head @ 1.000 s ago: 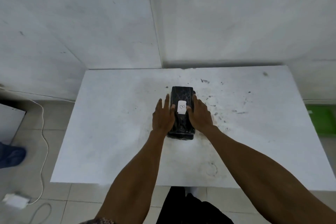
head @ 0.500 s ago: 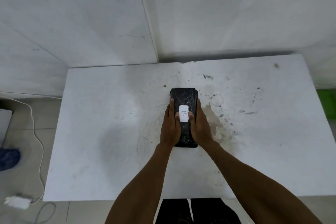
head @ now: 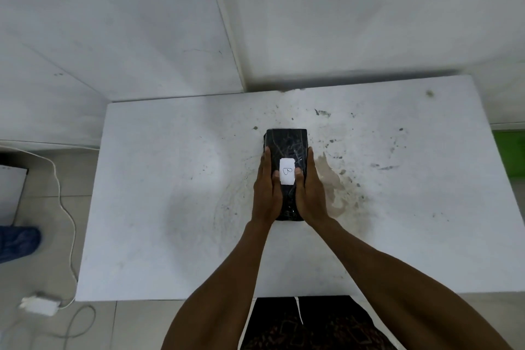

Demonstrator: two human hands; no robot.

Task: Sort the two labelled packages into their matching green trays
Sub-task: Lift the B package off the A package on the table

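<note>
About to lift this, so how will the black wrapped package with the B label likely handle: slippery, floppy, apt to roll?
The black package looks glossy and film-wrapped, so it may be slippery. Its blocky, flat-lying shape suggests it is stiff and unlikely to roll. The left hand and right hand both clasp it, hinting at some weight.

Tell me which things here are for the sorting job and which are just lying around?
For the job:
- black package with its white B label
- left hand and right hand, pressed to its sides
- green tray, peeking in at the right edge
- white table it rests on

Just lying about:
- white charger and white cable on the floor
- blue shoe at the left edge
</note>
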